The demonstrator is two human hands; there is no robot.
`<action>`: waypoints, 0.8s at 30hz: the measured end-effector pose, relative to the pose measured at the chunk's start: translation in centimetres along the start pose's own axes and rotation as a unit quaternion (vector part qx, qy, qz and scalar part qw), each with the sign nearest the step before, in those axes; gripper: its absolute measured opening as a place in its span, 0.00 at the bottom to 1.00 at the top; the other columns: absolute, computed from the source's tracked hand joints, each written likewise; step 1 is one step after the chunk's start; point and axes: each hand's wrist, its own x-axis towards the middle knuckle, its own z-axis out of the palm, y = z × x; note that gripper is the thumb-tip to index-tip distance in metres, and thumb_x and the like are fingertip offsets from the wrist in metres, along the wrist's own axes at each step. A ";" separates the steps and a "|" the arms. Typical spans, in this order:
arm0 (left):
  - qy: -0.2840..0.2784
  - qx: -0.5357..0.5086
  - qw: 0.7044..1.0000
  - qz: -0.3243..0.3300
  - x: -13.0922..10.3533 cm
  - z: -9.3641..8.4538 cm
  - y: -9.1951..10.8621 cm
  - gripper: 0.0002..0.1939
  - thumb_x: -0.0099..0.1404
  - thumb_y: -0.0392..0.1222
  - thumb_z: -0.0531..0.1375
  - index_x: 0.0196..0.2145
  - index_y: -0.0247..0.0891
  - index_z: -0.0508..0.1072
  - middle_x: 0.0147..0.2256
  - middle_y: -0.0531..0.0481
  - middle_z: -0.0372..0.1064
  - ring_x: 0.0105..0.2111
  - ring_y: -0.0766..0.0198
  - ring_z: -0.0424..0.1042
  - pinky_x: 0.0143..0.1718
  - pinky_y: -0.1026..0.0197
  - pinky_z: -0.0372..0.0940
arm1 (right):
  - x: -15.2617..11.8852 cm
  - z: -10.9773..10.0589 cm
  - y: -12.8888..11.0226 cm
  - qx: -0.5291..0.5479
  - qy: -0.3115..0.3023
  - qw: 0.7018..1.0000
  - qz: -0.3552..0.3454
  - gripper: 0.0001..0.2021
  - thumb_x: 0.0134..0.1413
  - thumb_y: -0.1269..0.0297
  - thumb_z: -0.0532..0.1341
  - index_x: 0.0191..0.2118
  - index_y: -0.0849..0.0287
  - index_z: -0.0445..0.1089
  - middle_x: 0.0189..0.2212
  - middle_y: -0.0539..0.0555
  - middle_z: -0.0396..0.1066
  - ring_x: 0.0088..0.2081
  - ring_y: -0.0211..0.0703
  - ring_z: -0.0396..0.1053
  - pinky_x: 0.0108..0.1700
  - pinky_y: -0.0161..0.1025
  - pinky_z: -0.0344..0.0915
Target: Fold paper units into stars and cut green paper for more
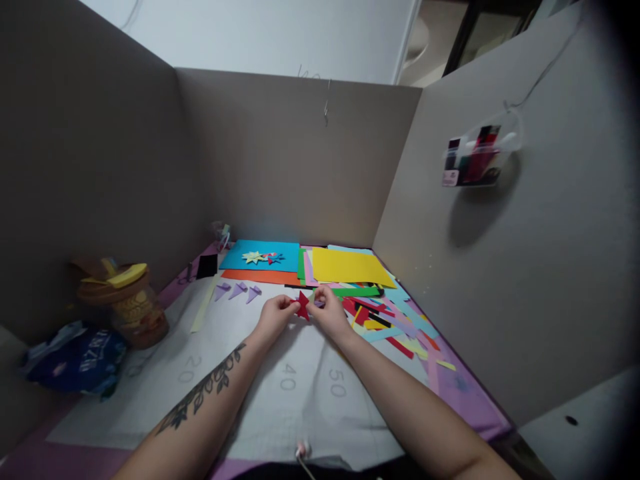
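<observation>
A small red folded-paper piece [303, 306] with pointed corners is held above the white mat between my two hands. My left hand [274, 315] pinches its left side between thumb and fingers. My right hand [330, 313] is closed at its right side, the thumb against the red paper. A bit of purple paper shows by the right fingers; whether it is held I cannot tell. To the left, several purple folded pieces [254, 293] lie in a row on the mat. Beyond them, a pale yellow paper star [253, 257] and a red-and-blue folded one [273, 259] rest on a blue sheet [235, 257].
Loose coloured paper strips [385, 323] spread to the right, below a yellow sheet [350, 267]. On the left stand a brown tub [137, 310] with a yellow lid piece and a blue packet [77, 357]. Grey panels [300, 153] enclose the table; a clear holder [475, 160] hangs at right.
</observation>
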 end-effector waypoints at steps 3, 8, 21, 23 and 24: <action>0.008 0.000 1.000 -0.009 -0.2 0.1 0.3 0.12 0.50 0.47 0.61 0.20 0.35 0.66 0.17 0.56 0.62 0.17 0.71 0.58 0.19 0.68 0.51 | 0.0 0.0 -0.1 0.005 -0.012 1.000 0.007 0.08 0.40 0.68 0.58 0.29 0.56 0.56 0.19 0.43 0.59 0.22 0.35 0.58 0.25 0.31 0.55; 0.016 -0.022 0.999 -0.031 -0.5 0.3 0.7 0.15 0.49 0.48 0.62 0.18 0.36 0.63 0.15 0.57 0.59 0.16 0.72 0.55 0.18 0.68 0.49 | 0.0 0.1 0.2 0.016 -0.015 1.000 0.013 0.09 0.40 0.68 0.58 0.29 0.56 0.57 0.19 0.43 0.60 0.22 0.35 0.60 0.25 0.31 0.56; 0.015 0.000 0.998 0.066 0.0 -0.3 0.5 0.09 0.51 0.43 0.60 0.26 0.36 0.65 0.21 0.56 0.63 0.21 0.69 0.61 0.22 0.68 0.55 | 0.1 0.3 0.4 0.024 -0.012 0.999 0.039 0.10 0.37 0.70 0.58 0.29 0.56 0.56 0.19 0.42 0.59 0.20 0.33 0.57 0.23 0.29 0.53; -0.004 0.000 0.998 0.061 0.2 -0.5 0.4 0.08 0.52 0.43 0.59 0.25 0.37 0.64 0.19 0.57 0.62 0.20 0.70 0.60 0.22 0.67 0.55 | 0.1 0.3 0.5 0.022 -0.012 0.999 0.040 0.10 0.36 0.70 0.58 0.30 0.56 0.57 0.19 0.42 0.58 0.20 0.33 0.57 0.23 0.29 0.53; -0.012 -0.005 0.998 0.057 0.3 -0.6 0.4 0.08 0.52 0.43 0.59 0.24 0.37 0.64 0.19 0.57 0.61 0.19 0.70 0.60 0.22 0.67 0.54 | 0.1 0.3 0.5 0.024 -0.016 0.999 0.040 0.10 0.36 0.70 0.58 0.30 0.56 0.57 0.19 0.42 0.59 0.20 0.33 0.57 0.23 0.29 0.54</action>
